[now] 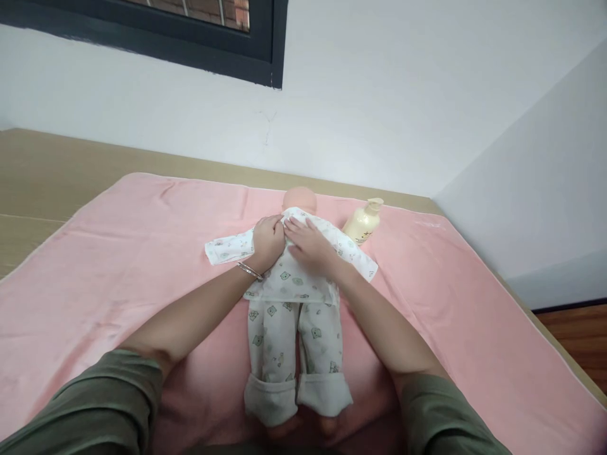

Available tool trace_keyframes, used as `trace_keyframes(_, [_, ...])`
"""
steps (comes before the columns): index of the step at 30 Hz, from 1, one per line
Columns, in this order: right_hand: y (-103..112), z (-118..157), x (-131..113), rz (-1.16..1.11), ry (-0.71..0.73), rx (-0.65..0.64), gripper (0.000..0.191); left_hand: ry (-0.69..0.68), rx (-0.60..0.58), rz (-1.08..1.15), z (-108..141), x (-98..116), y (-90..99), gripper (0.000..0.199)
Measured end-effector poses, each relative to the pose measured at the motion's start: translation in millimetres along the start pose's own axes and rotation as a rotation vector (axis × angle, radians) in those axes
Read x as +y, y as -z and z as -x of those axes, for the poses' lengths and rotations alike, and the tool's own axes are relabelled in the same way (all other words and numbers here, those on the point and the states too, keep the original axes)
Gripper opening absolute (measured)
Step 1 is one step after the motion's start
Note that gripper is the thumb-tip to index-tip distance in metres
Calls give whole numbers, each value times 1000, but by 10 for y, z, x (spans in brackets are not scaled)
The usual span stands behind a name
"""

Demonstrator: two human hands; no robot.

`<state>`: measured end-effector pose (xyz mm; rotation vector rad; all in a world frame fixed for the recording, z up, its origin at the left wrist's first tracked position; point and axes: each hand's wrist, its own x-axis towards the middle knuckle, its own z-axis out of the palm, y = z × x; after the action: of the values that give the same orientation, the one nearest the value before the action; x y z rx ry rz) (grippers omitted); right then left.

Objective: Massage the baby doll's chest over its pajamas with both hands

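Observation:
A baby doll [300, 198] lies stretched out with its bald head at the far end. It wears a white long-sleeved shirt [296, 281] and matching trousers [279, 335], both printed with small animal figures; the trouser cuffs are rolled up. My left hand [269, 240], below a silver bracelet [250, 270], is closed with curled fingers on the shirt near the collar. Right beside it, my right hand [310, 243] rests on the upper part of the shirt, its fingers stretched out. Both sleeves of the shirt spread out sideways.
A cream pump bottle [363, 221] leans or lies by the doll's right-hand sleeve. Under everything is a pink blanket [171, 221] on a wooden surface [42, 170]. A white wall [360, 101] with a dark-framed window [265, 44] stands behind; another wall rises on the right.

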<state>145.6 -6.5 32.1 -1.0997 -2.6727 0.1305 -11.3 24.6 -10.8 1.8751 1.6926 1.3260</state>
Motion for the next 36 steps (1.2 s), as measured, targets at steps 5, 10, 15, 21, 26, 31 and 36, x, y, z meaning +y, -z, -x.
trace_keyframes(5, [106, -72, 356, -84, -254, 55, 58, -8, 7, -36, -6, 47, 22, 42])
trace_keyframes(10, [-100, 37, -270, 85, -411, 183, 62, 19, 8, -36, -8, 44, 8, 41])
trace_keyframes(15, [-140, 91, -478, 83, -289, 206, 60, 24, -17, -19, -16, 23, 22, 41])
trace_keyframes(21, [17, -57, 146, -119, -186, 91, 53, -2, -35, -32, -23, 31, 34, 40])
trace_keyframes(26, [72, -51, 113, -29, -545, 102, 68, -1, 7, -51, -11, 66, 37, 40])
trace_keyframes(31, [-21, 160, -503, 111, -508, 139, 68, 10, -14, -26, -18, 45, 33, 39])
trace_keyframes(36, [-54, 106, -439, 61, -149, 110, 55, 6, -40, -3, -37, 13, 32, 40])
